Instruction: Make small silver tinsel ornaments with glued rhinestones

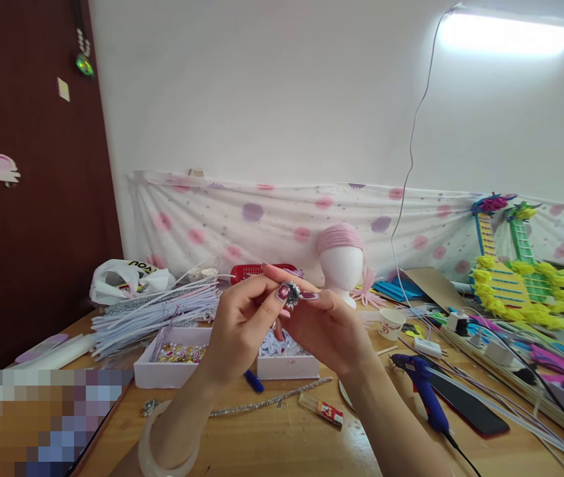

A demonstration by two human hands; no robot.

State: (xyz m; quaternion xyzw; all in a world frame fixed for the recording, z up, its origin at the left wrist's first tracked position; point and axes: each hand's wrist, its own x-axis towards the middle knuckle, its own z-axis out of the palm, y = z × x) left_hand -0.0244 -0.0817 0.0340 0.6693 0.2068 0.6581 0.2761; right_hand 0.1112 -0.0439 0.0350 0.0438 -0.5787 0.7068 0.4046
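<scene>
My left hand [239, 324] and my right hand [334, 334] meet above the table, both closed on a small coil of silver tinsel pipe cleaner [292, 295]. Left thumb and fingers pinch its near side, while right fingertips press it from the right; part of the coil is hidden between them. Below the hands, a length of silver tinsel pipe cleaner [279, 399] lies on the wooden table. Another small silver tinsel piece [150, 407] rests by my left wrist. A white box [163, 377] of gold and pink beads and a white box [289, 368] of white pieces stand behind.
On the right lie a blue glue gun [428, 396], a dark flat object [470, 405] and power strips [505, 377] with cables. A foam head [341, 268] and paper cup [391, 324] stand behind. Pale pipe cleaners [157, 315] are heaped on the left.
</scene>
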